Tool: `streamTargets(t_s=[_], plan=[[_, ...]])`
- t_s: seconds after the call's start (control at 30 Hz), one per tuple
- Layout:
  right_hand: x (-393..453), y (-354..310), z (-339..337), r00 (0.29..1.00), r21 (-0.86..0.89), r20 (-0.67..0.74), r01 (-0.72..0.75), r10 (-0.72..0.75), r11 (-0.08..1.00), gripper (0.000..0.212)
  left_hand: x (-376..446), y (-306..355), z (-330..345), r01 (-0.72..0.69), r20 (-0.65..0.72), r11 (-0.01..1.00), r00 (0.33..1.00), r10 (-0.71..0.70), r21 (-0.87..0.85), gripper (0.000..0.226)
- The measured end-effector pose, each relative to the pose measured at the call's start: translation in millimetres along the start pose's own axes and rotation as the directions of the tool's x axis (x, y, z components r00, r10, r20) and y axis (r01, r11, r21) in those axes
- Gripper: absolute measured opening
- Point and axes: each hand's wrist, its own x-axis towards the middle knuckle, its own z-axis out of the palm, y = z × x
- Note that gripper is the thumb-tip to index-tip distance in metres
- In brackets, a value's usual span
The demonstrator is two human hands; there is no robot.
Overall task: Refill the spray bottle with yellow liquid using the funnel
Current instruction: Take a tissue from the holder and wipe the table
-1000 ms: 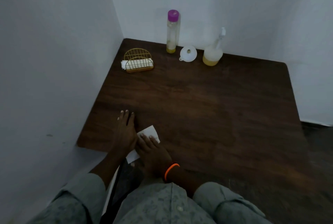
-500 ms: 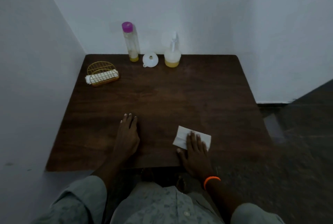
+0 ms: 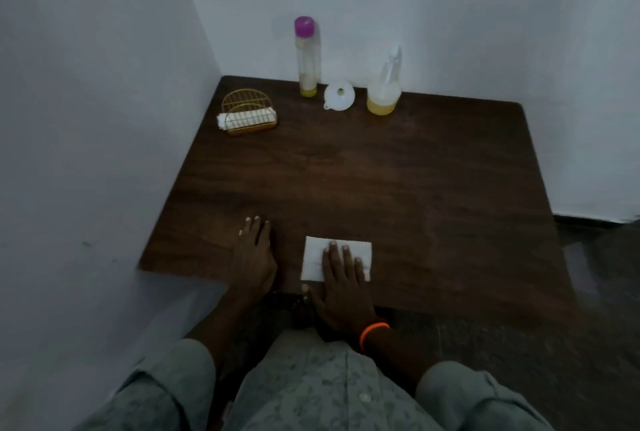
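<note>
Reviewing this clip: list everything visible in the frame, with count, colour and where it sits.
table: 1, dark brown wood, set into the corner of the white walls
tall bottle: 1, clear with purple cap, a little yellow liquid at the bottom, far edge
funnel: 1, white, on the table between the two bottles
spray bottle: 1, clear with pale trigger head, some yellow liquid inside, far edge, right of the funnel
wire holder: 1, gold, far left, holding white napkins
napkin: 1, white, flat near the front edge
left hand: flat on the table, empty
right hand: palm down on the napkin, orange wristband
</note>
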Motion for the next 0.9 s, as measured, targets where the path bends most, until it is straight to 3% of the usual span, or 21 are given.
streamTargets(t_s=[0.2, 0.33, 0.5, 0.67, 0.8, 0.9], plan=[[15.8, -59.3, 24.7, 0.933, -0.047, 0.115, 0.349, -0.342, 0.936, 0.083, -26.3, -17.5, -13.3, 0.026, -0.048, 0.999, 0.998, -0.027, -0.018, 0.049], [12.2, -51.6, 24.5, 0.916, -0.073, 0.111, 0.396, -0.387, 0.916, 0.079, -33.3, -16.1, -13.8, -0.007, -0.067, 1.0, 0.998, 0.008, 0.009, 0.054], [-11.0, -9.4, 14.1, 0.951, -0.061, 0.071, 0.304, -0.3, 0.951, 0.081, -25.5, -2.9, 6.7, -0.111, -0.068, 0.993, 0.991, 0.112, 0.031, 0.047], [-51.1, 44.5, 14.1, 0.996, -0.008, -0.005, 0.09, -0.09, 0.996, 0.083, -19.7, 28.1, 30.6, -0.255, 0.003, 0.967, 0.967, 0.255, -0.009, 0.053], [-69.1, 63.4, 11.1, 1.0, 0.042, 0.01, 0.004, -0.004, 0.999, 0.08, -34.8, 55.1, 50.8, -0.535, 0.095, 0.844, 0.839, 0.536, -0.037, 0.048], [-69.9, 68.5, 1.0, 0.999, 0.075, 0.013, 0.031, -0.032, 0.997, 0.073, -44.7, 69.1, 60.7, -0.634, 0.098, 0.772, 0.766, 0.635, -0.044, 0.05]])
